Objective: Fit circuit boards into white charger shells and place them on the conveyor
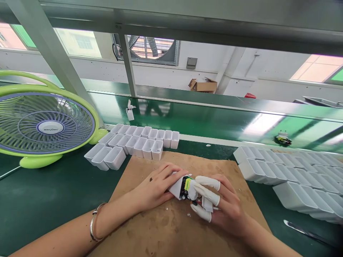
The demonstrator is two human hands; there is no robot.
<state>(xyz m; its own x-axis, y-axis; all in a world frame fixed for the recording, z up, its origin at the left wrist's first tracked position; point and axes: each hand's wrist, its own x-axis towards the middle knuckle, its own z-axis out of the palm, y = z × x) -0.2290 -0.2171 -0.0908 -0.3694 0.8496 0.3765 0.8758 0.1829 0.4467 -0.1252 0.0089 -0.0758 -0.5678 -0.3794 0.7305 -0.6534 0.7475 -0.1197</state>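
My left hand point(155, 185) grips a white plastic housing point(177, 188) above a brown kraft paper mat point(160, 232). My right hand point(225, 207), with white finger cots on several fingers, holds a small circuit board point(185, 188) against the housing's open end. The board carries a yellow-green component and dark parts. My fingers hide much of it, and a small white plastic piece point(207, 204) shows between the right fingers. A metal bangle point(93, 221) circles my left wrist.
Rows of white open-topped housings point(131, 144) stand left of the mat, and more point(292, 182) lie stacked to the right. A lime-green desk fan point(44, 126) stands at the left. A flat metal tool point(308, 232) lies at the lower right. A green conveyor rail point(187, 117) runs behind.
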